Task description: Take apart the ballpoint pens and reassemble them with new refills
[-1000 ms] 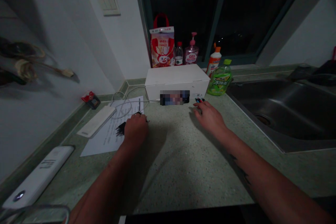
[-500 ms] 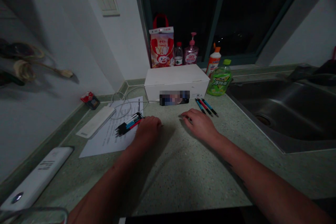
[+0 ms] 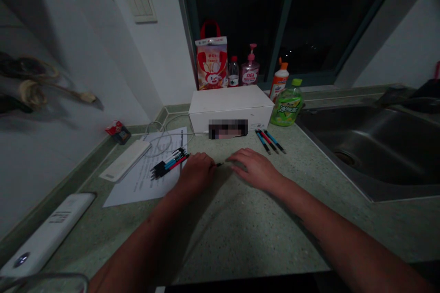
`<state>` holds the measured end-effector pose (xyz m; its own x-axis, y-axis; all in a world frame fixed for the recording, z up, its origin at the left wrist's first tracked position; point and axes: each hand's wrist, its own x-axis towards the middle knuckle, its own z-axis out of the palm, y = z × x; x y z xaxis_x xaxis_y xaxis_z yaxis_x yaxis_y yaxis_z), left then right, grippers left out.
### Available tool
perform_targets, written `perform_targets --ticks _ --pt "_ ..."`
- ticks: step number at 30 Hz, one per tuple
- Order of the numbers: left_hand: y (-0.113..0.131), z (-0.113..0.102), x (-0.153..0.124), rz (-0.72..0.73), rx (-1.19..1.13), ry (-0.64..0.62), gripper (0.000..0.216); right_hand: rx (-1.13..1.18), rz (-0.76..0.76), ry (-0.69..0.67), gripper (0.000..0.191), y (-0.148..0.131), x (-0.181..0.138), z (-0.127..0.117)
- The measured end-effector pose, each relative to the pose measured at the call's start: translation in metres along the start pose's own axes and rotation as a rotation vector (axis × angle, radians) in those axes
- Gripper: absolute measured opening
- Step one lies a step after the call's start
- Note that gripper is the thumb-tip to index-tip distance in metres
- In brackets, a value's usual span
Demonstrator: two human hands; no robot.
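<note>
My left hand (image 3: 196,171) is curled shut low over the green countertop (image 3: 240,219), and a thin dark pen (image 3: 220,164) pokes out of it to the right. My right hand (image 3: 254,169) lies close by, fingers bent, its fingertips at the pen's free end. A bundle of several pens (image 3: 168,163), black, blue and red, rests on a printed sheet of paper (image 3: 144,178) just left of my left hand. Three more pens (image 3: 270,141) lie side by side right of my right hand, in front of a white box (image 3: 230,103).
A steel sink (image 3: 378,146) fills the right side. A green bottle (image 3: 288,103), an orange-capped bottle (image 3: 280,80), a pink pump bottle (image 3: 250,71) and a red bag (image 3: 212,62) stand behind the box. A white power strip (image 3: 125,160), cable and power bank (image 3: 44,236) lie left.
Both hands have drawn together at the counter's middle. My left hand left the pen bundle on the paper and carries one pen; my right hand left the three pens by the box.
</note>
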<state>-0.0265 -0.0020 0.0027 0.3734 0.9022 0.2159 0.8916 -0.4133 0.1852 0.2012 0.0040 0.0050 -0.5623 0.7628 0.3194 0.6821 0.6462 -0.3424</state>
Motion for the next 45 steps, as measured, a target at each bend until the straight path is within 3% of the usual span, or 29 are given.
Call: perform_targets --ticks 4,13,17,23,29,37,41,45 --pt "0.011 0.007 0.001 0.019 -0.095 -0.007 0.018 0.003 -0.085 -0.067 0.025 -0.006 0.0 0.002" --pt "0.021 0.007 -0.001 0.036 -0.22 0.016 0.016 -0.058 -0.048 -0.156 0.008 -0.003 0.002 0.008" --pt "0.015 0.005 -0.001 -0.008 -0.232 0.074 0.016 0.016 -0.018 -0.114 0.002 -0.003 0.001 0.005" --pt "0.008 0.005 -0.001 -0.088 -0.258 0.188 0.011 0.082 -0.07 -0.186 0.023 -0.011 0.001 0.01" --pt "0.014 0.008 -0.002 -0.043 -0.251 0.125 0.01 0.027 -0.056 -0.211 0.019 -0.008 0.003 0.007" --pt "0.013 0.009 -0.002 -0.022 -0.312 -0.007 0.018 0.119 0.185 -0.038 0.009 0.023 0.0 -0.01" --pt "0.014 0.009 -0.001 -0.093 -0.399 0.056 0.021 0.296 0.121 -0.062 0.01 0.023 0.0 -0.005" --pt "0.017 0.004 -0.001 -0.132 -0.475 -0.006 0.017 0.298 0.073 -0.069 0.015 0.021 0.001 -0.004"
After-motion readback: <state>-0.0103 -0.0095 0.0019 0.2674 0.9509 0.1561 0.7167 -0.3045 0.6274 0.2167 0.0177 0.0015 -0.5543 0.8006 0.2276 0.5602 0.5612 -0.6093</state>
